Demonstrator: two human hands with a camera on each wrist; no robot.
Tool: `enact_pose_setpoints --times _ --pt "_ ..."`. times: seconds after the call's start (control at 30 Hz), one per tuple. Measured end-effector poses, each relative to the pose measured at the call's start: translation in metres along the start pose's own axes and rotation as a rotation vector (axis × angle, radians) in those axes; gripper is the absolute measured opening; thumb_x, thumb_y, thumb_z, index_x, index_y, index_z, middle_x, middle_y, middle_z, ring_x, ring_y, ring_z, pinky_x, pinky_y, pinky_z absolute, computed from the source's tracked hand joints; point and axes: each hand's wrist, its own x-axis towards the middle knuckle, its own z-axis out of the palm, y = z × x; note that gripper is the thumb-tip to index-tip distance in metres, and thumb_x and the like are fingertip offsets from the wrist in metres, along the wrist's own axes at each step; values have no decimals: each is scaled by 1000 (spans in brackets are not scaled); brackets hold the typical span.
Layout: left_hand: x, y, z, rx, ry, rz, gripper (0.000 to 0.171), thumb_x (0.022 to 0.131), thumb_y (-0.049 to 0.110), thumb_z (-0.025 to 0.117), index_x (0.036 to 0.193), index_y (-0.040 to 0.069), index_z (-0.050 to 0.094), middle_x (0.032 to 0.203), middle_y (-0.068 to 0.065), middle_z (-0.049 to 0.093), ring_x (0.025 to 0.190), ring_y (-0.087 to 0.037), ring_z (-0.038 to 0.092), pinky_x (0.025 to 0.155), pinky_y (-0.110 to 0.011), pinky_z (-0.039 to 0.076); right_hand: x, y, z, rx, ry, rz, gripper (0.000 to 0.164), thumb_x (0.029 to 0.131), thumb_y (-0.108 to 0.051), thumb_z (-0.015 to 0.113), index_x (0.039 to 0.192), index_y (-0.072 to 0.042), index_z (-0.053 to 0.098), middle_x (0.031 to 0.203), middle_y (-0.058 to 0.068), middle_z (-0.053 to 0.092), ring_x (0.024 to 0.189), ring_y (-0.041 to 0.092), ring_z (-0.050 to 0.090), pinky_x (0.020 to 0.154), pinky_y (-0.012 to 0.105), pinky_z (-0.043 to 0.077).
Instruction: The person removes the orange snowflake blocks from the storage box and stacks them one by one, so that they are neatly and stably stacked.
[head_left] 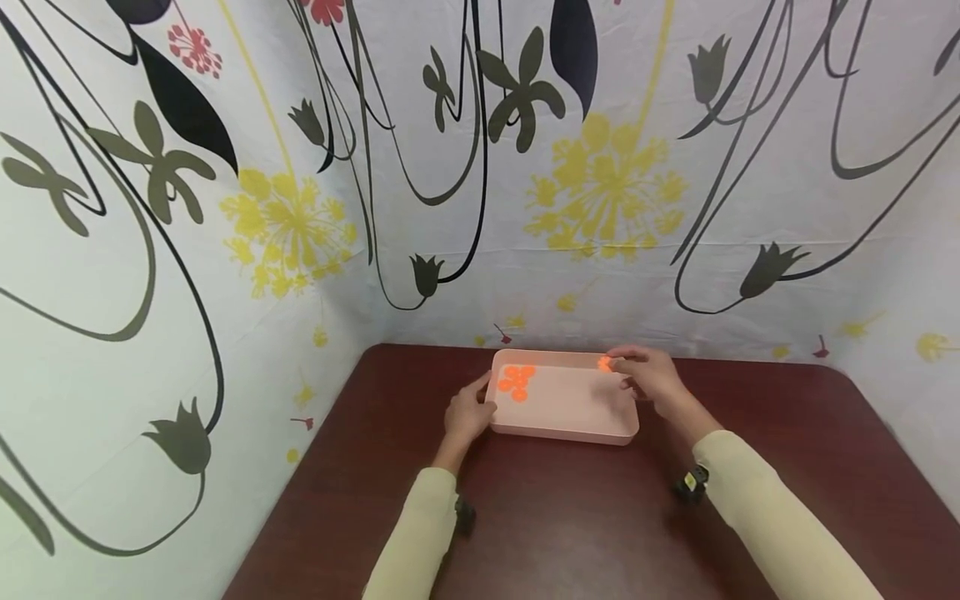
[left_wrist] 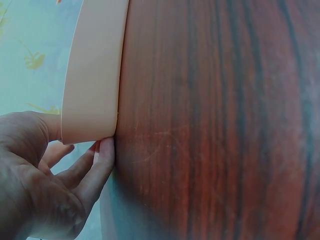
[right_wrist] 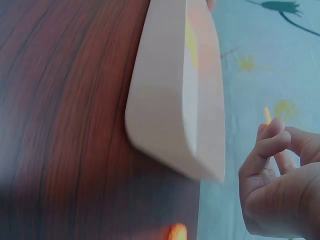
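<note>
tray: on table, near table's far edge; orange pcs clustered toward tray's l end
l hand: i'm gripping tray's l end, prob steadying it
r hand: i'm pinching one orange pc by tray's far r corner
step: placing or lifting a pc, can't tell; my guess is placing
next: prob lower pc into tray, then ease pinch; l hand should hold firm so tray doesn't skid

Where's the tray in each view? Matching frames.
Head: tray right of centre, below mid-height.
Left wrist: tray upper left, left hand at its lower end.
Right wrist: tray upper middle, left of the right hand.
Shared landmark: the dark reddish-brown table.
</note>
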Motion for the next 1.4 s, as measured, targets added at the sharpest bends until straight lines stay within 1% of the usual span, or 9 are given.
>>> enact_pose_setpoints --times 0.1,0.27,0.47,0.57,0.7,0.83,1.0,1.23,1.4 --pt "-1 1 -1 11 6 -2 71 89 11 67 156 30 54 122 -8 79 65 -16 60 62 -30 40 -2 8 -16 -37 37 -4 48 102 -34 69 144 -12 63 95 -10 72 70 9 66 64 32 56" --pt "0 1 -2 13 5 -7 72 88 10 66 156 31 54 122 -7 79 63 -16 60 62 -30 40 -3 24 -42 -65 115 7 48 101 -35 69 143 -10 63 101 -12 71 74 9 69 69 35 61" --pt "1 -2 -2 1 -3 -13 72 88 9 65 156 31 53 125 -7 78 58 -15 58 58 -28 39 -2 43 -64 -70 187 61 44 101 -31 70 136 -6 64 85 -10 70 70 8 66 63 34 57" --pt "2 -2 -1 2 -2 -18 73 88 9 65 156 31 53 126 -6 78 56 -16 56 57 -28 38 -5 51 -70 -75 216 84 43 101 -30 69 134 -2 66 89 -7 70 68 7 65 63 32 58" --pt "3 -3 -1 6 -2 -23 73 88 9 65 156 32 53 128 -5 77 55 -16 54 56 -29 37 -7 57 -75 -71 238 133 44 101 -29 68 134 0 66 93 -7 70 69 5 65 67 32 60" --pt "3 -2 -1 7 -3 -22 73 88 10 64 157 32 53 127 -6 77 54 -16 54 55 -29 37 -8 62 -77 -51 241 168 42 100 -28 68 132 0 66 91 -4 71 68 6 64 66 32 59" --pt "3 -1 1 1 -7 -13 73 89 10 64 157 31 53 127 -6 77 54 -16 55 55 -28 37 -9 68 -80 -28 229 179 39 100 -28 68 128 -1 67 85 -7 71 67 7 64 64 31 57" --pt "1 -1 2 2 -5 -14 72 89 10 65 157 31 53 127 -7 77 57 -16 56 57 -29 39 -6 75 -80 -19 242 184 31 99 -27 70 121 -5 72 82 -13 69 65 5 65 61 29 56" --pt "1 0 1 16 -1 -16 72 88 10 65 156 32 53 123 -7 78 53 -17 51 54 -30 36 -3 76 -77 -38 257 180 33 98 -27 71 121 -5 72 79 -14 69 65 5 66 61 30 56"
